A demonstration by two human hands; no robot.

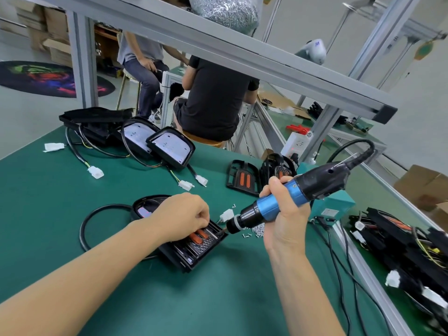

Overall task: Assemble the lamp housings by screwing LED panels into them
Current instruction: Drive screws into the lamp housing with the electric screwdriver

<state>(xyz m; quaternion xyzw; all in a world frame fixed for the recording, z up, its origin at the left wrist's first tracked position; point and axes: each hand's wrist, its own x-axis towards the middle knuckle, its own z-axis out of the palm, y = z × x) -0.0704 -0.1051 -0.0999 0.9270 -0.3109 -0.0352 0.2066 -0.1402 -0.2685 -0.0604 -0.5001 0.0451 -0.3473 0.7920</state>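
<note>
Beside the loose screws (257,230), the left hand (184,215) pinches down the light, rigid-looking lamp housing (194,248) while the right hand (286,209) grips the electric screwdriver (278,204).

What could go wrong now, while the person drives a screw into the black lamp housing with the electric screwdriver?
The left hand holds the lamp housing with its fingers close to the electric screwdriver tip, so a slip of the bit could hit them. The right hand holds the tool at a slant, so the screw may go in crooked. Loose screws beside the housing could be knocked away.
</note>
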